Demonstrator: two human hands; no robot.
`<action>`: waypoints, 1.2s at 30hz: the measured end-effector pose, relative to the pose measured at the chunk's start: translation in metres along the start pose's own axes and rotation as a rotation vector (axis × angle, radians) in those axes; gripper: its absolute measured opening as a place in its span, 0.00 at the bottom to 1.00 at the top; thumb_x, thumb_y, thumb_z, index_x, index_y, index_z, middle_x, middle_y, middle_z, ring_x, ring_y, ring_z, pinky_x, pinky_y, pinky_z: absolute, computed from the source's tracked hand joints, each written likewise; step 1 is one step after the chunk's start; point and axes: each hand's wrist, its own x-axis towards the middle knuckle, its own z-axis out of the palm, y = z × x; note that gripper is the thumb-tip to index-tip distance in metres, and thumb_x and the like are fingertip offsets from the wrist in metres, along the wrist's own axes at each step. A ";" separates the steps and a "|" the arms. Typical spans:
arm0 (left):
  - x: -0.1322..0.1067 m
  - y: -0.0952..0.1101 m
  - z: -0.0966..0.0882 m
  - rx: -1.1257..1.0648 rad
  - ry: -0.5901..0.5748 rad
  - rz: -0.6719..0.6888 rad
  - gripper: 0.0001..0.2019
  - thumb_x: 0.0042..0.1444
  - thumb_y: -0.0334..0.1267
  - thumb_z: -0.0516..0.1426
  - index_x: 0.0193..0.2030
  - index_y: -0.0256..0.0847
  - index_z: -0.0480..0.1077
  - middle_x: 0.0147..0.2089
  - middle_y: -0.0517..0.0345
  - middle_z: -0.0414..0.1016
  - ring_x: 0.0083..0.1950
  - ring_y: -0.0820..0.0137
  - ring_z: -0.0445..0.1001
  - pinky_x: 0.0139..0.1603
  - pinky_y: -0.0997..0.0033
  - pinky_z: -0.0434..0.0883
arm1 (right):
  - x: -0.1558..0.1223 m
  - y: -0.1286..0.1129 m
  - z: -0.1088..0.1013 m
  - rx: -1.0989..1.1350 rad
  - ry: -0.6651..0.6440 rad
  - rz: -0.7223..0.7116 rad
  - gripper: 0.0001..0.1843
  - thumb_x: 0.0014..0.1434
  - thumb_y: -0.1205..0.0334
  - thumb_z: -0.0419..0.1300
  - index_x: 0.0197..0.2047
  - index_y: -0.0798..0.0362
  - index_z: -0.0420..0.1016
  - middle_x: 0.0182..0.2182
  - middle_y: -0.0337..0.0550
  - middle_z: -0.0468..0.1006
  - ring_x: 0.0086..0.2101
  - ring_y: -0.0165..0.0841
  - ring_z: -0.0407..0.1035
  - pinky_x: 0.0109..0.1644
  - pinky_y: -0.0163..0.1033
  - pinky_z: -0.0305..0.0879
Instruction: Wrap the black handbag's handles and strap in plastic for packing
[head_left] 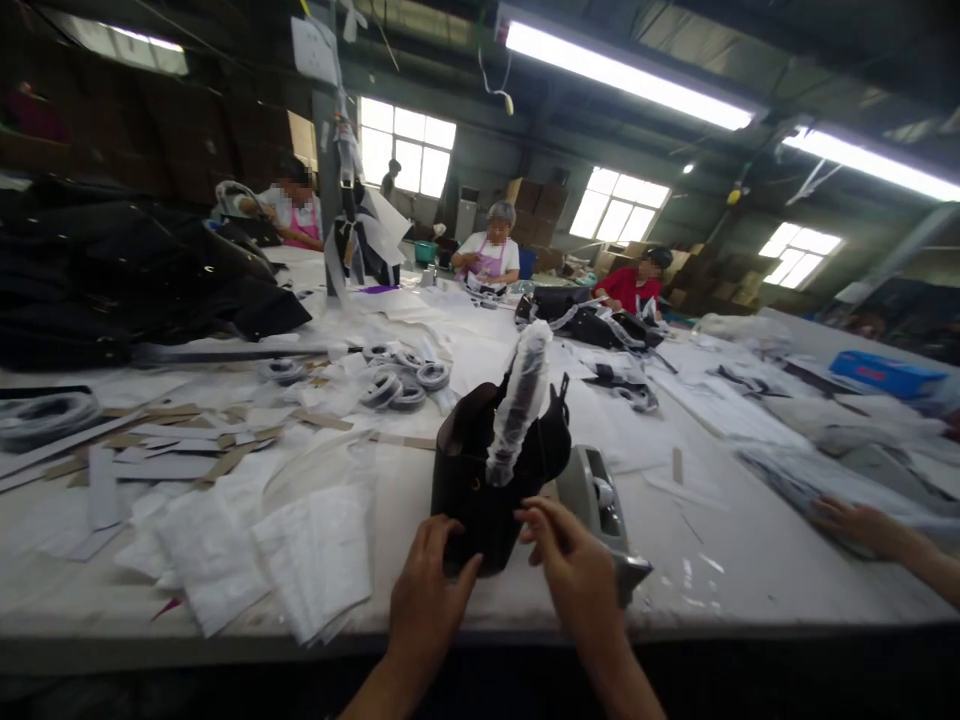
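Note:
A black handbag stands upright on the white table in front of me, its handle wrapped in clear plastic. My left hand grips the bag's lower left part, with fingers and thumb on the front and side. Close to the bag's right side, my right hand is closed with its fingertips pinched together. Anything in that pinch is too small or hidden to make out. Just beyond the right hand sits a grey tape dispenser, partly covered by that hand.
White packets and cardboard strips lie at left, with plastic-wrapped rolls behind. Black bags are heaped far left. Another person's hand rests on wrapped material at right. Several co-workers sit across the table.

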 end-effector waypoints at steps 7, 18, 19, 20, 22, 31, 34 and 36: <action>-0.006 0.005 -0.006 -0.072 -0.069 0.060 0.06 0.58 0.37 0.57 0.40 0.44 0.75 0.47 0.51 0.73 0.49 0.60 0.75 0.51 0.61 0.73 | -0.007 0.018 0.040 -0.139 -0.031 -0.060 0.14 0.59 0.51 0.61 0.43 0.51 0.76 0.38 0.47 0.79 0.31 0.39 0.72 0.39 0.43 0.66; 0.122 -0.043 -0.097 0.449 -0.083 0.169 0.18 0.60 0.25 0.46 0.46 0.38 0.76 0.48 0.47 0.78 0.49 0.61 0.76 0.53 0.61 0.70 | 0.003 0.016 0.037 0.229 -0.360 0.188 0.21 0.54 0.41 0.61 0.26 0.51 0.70 0.19 0.34 0.65 0.23 0.32 0.62 0.25 0.35 0.57; 0.139 -0.049 -0.104 0.492 -0.132 0.191 0.19 0.58 0.23 0.46 0.43 0.38 0.77 0.48 0.46 0.79 0.51 0.59 0.75 0.54 0.59 0.68 | 0.004 0.017 0.037 0.244 -0.355 0.197 0.20 0.54 0.42 0.61 0.25 0.51 0.70 0.19 0.34 0.64 0.22 0.32 0.61 0.25 0.34 0.57; 0.154 -0.054 -0.108 0.518 -0.191 0.216 0.19 0.57 0.22 0.47 0.42 0.38 0.78 0.49 0.46 0.79 0.52 0.58 0.75 0.55 0.59 0.68 | 0.004 0.017 0.037 0.255 -0.352 0.201 0.20 0.53 0.43 0.62 0.25 0.51 0.70 0.19 0.34 0.64 0.22 0.32 0.61 0.25 0.34 0.57; 0.176 -0.059 -0.112 0.561 -0.321 0.277 0.19 0.56 0.22 0.50 0.44 0.42 0.79 0.52 0.49 0.78 0.53 0.58 0.74 0.54 0.61 0.67 | 0.006 0.016 0.037 0.271 -0.355 0.203 0.19 0.51 0.43 0.63 0.25 0.50 0.71 0.19 0.34 0.65 0.22 0.32 0.62 0.25 0.34 0.58; 0.212 -0.073 -0.098 0.664 -0.681 0.500 0.12 0.58 0.30 0.55 0.41 0.50 0.78 0.46 0.61 0.80 0.42 0.67 0.77 0.42 0.75 0.66 | 0.009 0.023 0.043 0.322 -0.336 0.220 0.18 0.47 0.43 0.64 0.23 0.49 0.72 0.18 0.35 0.68 0.22 0.34 0.64 0.24 0.36 0.59; 0.212 -0.073 -0.097 0.690 -0.666 0.526 0.10 0.57 0.28 0.55 0.35 0.45 0.77 0.39 0.59 0.79 0.39 0.66 0.76 0.41 0.73 0.67 | 0.008 0.024 0.045 0.334 -0.305 0.206 0.20 0.48 0.42 0.64 0.22 0.50 0.71 0.18 0.35 0.67 0.21 0.33 0.64 0.24 0.35 0.59; 0.208 -0.067 -0.098 0.688 -0.619 0.543 0.08 0.56 0.28 0.56 0.32 0.42 0.75 0.43 0.55 0.79 0.44 0.64 0.75 0.45 0.70 0.68 | 0.007 0.025 0.046 0.342 -0.314 0.191 0.21 0.49 0.42 0.64 0.22 0.51 0.70 0.18 0.35 0.67 0.21 0.32 0.64 0.24 0.35 0.59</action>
